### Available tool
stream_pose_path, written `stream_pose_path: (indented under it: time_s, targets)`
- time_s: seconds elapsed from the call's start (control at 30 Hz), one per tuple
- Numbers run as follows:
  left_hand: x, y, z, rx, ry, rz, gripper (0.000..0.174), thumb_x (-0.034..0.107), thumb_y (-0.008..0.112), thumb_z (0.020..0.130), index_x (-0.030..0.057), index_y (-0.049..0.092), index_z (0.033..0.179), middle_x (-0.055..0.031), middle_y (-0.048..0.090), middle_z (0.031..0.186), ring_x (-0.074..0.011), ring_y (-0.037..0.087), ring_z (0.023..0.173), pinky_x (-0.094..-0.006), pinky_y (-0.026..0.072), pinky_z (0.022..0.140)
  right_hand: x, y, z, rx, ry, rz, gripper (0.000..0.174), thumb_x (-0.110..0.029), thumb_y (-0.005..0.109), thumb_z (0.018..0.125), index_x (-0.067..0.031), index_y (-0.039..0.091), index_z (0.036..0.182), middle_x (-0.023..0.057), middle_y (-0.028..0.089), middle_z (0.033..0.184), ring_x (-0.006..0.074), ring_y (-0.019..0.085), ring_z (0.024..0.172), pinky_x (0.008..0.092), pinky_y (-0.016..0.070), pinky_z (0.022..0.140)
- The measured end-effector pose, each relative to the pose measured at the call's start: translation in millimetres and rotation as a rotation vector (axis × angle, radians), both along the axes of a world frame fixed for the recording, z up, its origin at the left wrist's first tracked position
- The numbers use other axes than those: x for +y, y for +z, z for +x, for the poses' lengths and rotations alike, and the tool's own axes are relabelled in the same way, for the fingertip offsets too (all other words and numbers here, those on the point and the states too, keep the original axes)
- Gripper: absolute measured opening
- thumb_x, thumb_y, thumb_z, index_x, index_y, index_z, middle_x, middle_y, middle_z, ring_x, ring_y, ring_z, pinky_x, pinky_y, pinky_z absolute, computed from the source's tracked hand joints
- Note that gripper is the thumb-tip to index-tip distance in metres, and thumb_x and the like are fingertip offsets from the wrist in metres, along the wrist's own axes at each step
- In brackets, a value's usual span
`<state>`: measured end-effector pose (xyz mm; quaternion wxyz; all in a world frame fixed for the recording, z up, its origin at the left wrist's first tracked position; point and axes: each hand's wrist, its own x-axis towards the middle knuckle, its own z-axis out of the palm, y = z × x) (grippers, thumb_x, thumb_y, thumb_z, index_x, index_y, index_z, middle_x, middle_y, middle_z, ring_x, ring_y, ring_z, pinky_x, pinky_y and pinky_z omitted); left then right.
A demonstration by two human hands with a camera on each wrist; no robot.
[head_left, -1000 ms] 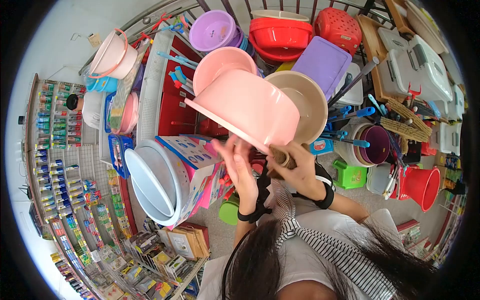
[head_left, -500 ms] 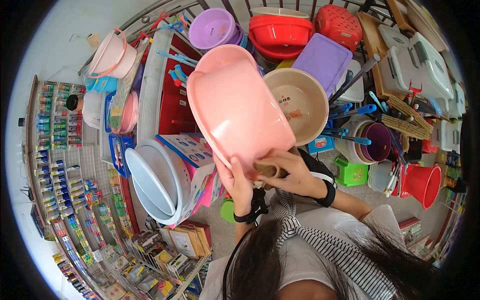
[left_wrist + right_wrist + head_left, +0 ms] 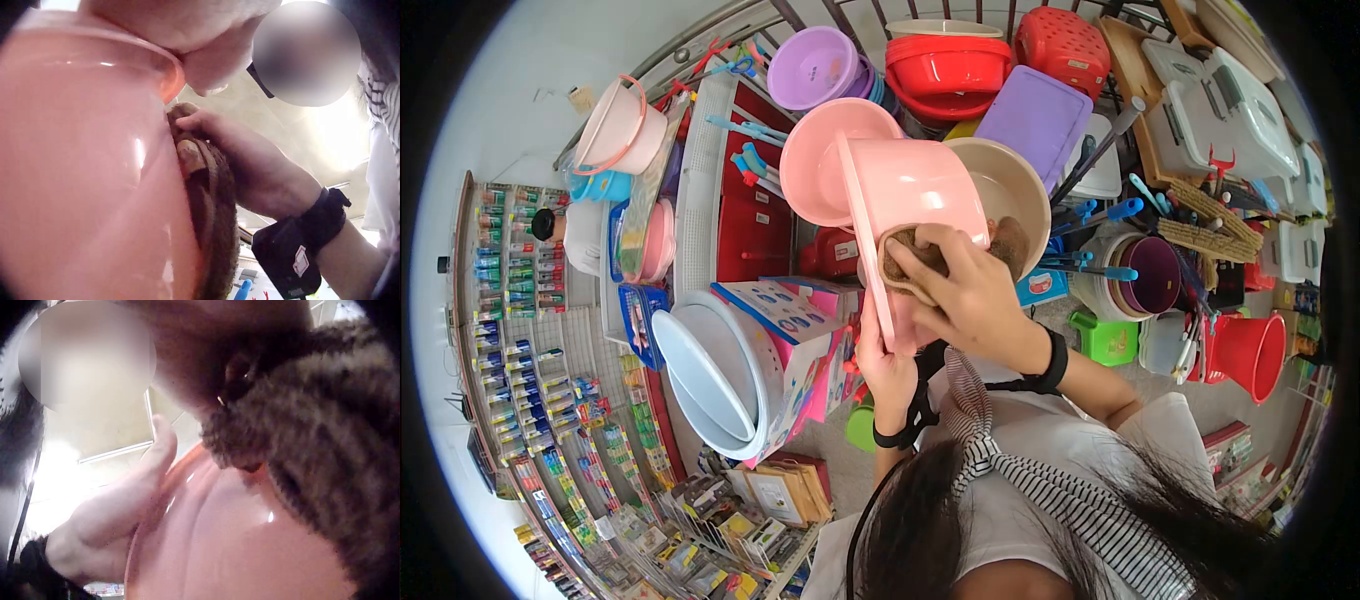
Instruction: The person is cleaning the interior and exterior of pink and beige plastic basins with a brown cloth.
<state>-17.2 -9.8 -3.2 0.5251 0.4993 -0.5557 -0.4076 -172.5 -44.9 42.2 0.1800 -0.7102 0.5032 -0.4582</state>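
A pink basin [image 3: 915,185] is tilted on its side in the head view, its rim toward the left. The left hand [image 3: 885,365] holds it from below at the rim, thumb on one side. A brown fuzzy cloth [image 3: 908,262] is bunched in the right hand [image 3: 985,290], whose fingers press it against the basin's outer wall. In the left wrist view the right hand [image 3: 250,162] grips the cloth [image 3: 222,212] beside the basin [image 3: 81,169]. The right wrist view has the left hand [image 3: 112,519] along the rim of the basin [image 3: 231,544], near the cloth [image 3: 331,425].
Another pink basin [image 3: 825,165] and a beige basin [image 3: 1005,190] stand just behind. Light blue basins [image 3: 705,370] are at left, beside a printed box [image 3: 785,310]. Mop handles and a red bucket [image 3: 1250,355] are at right, a green basket [image 3: 1105,338] below.
The held basin has turned so its rim stands more upright, facing left. The right hand has moved up with the cloth from the basin's lower edge onto its wall. The left hand stays under the rim.
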Motion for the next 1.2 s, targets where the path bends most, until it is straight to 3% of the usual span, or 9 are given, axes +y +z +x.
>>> stream_pose_path:
  time_s: [0.07, 0.2, 0.3, 0.43, 0.67, 0.93, 1.03, 1.17, 1.2]
  targets:
    - [5, -4, 6, 0.100, -0.054, 0.099, 0.087, 0.059, 0.051, 0.092, -0.0103, 0.033, 0.142, -0.0162, 0.051, 0.134, -0.0209, 0.052, 0.120, -0.0321, 0.0430, 0.098, 4, -1, 11, 0.236, 0.041, -0.154, 0.050, -0.025, 0.070, 0.076, -0.0105, 0.059, 0.123, 0.0070, 0.051, 0.111, 0.0219, 0.057, 0.081, 0.0337, 0.0497, 0.069]
    - [-4, 9, 9, 0.211, -0.081, -0.020, 0.084, 0.058, 0.046, 0.094, -0.0083, 0.034, 0.143, -0.0178, 0.054, 0.131, -0.0235, 0.055, 0.118, -0.0329, 0.0449, 0.096, 17, -12, 13, 0.245, 0.229, -0.164, 0.051, -0.031, 0.070, 0.072, -0.0104, 0.063, 0.119, 0.0077, 0.051, 0.109, 0.0241, 0.056, 0.083, 0.0346, 0.0488, 0.072]
    - [-2, -1, 15, 0.037, 0.001, 0.007, 0.088, 0.062, 0.040, 0.094, -0.0112, 0.033, 0.142, -0.0171, 0.053, 0.131, -0.0218, 0.056, 0.116, -0.0326, 0.0457, 0.096, 16, -17, 9, 0.267, 0.242, -0.154, 0.046, -0.027, 0.069, 0.074, -0.0129, 0.062, 0.117, 0.0038, 0.053, 0.111, 0.0214, 0.056, 0.087, 0.0332, 0.0493, 0.073]
    - [5, -10, 19, 0.027, 0.079, 0.011, 0.073, 0.052, 0.045, 0.098, -0.0079, 0.040, 0.140, -0.0168, 0.057, 0.130, -0.0210, 0.057, 0.115, -0.0310, 0.0442, 0.096, 2, -18, 3, 0.209, 0.078, -0.052, 0.045, -0.021, 0.067, 0.074, -0.0132, 0.062, 0.118, 0.0040, 0.056, 0.102, 0.0226, 0.059, 0.083, 0.0343, 0.0512, 0.068]
    - [3, -7, 17, 0.077, 0.074, 0.017, 0.073, 0.052, 0.047, 0.097, -0.0066, 0.042, 0.140, -0.0167, 0.057, 0.129, -0.0180, 0.056, 0.113, -0.0306, 0.0447, 0.095, 18, -18, 25, 0.169, 0.135, -0.209, 0.043, -0.020, 0.068, 0.075, -0.0110, 0.064, 0.116, 0.0033, 0.056, 0.098, 0.0184, 0.061, 0.080, 0.0320, 0.0519, 0.061]
    - [16, -9, 17, -0.016, 0.123, 0.096, 0.078, 0.055, 0.051, 0.095, -0.0079, 0.042, 0.139, -0.0139, 0.061, 0.122, -0.0150, 0.059, 0.104, -0.0278, 0.0468, 0.088, 8, -35, -14, 0.175, -0.087, -0.114, 0.053, -0.017, 0.071, 0.069, -0.0093, 0.063, 0.122, 0.0057, 0.057, 0.102, 0.0202, 0.061, 0.081, 0.0332, 0.0528, 0.066]
    - [11, -8, 18, -0.047, 0.123, -0.059, 0.072, 0.049, 0.051, 0.097, -0.0097, 0.041, 0.138, -0.0140, 0.059, 0.123, -0.0160, 0.059, 0.105, -0.0283, 0.0479, 0.088, 25, -38, -3, 0.166, 0.097, -0.175, 0.055, -0.016, 0.071, 0.069, -0.0079, 0.063, 0.123, 0.0058, 0.056, 0.102, 0.0192, 0.061, 0.081, 0.0331, 0.0525, 0.064]
    - [5, 4, 16, 0.102, 0.039, -0.064, 0.055, 0.019, 0.065, 0.093, -0.0090, 0.045, 0.135, -0.0140, 0.061, 0.119, -0.0155, 0.060, 0.103, -0.0279, 0.0491, 0.087, 15, -43, -15, 0.218, 0.110, -0.168, 0.052, -0.018, 0.069, 0.072, -0.0094, 0.062, 0.123, 0.0034, 0.054, 0.095, 0.0188, 0.060, 0.073, 0.0341, 0.0511, 0.058]
    - [7, 2, 16, -0.007, 0.077, 0.000, 0.054, 0.012, 0.071, 0.086, -0.0069, 0.050, 0.133, -0.0102, 0.065, 0.108, -0.0107, 0.059, 0.091, -0.0243, 0.0488, 0.077, 5, -35, -20, 0.211, 0.071, -0.163, 0.051, -0.018, 0.068, 0.074, -0.0105, 0.062, 0.123, 0.0038, 0.054, 0.094, 0.0207, 0.061, 0.071, 0.0349, 0.0505, 0.057]
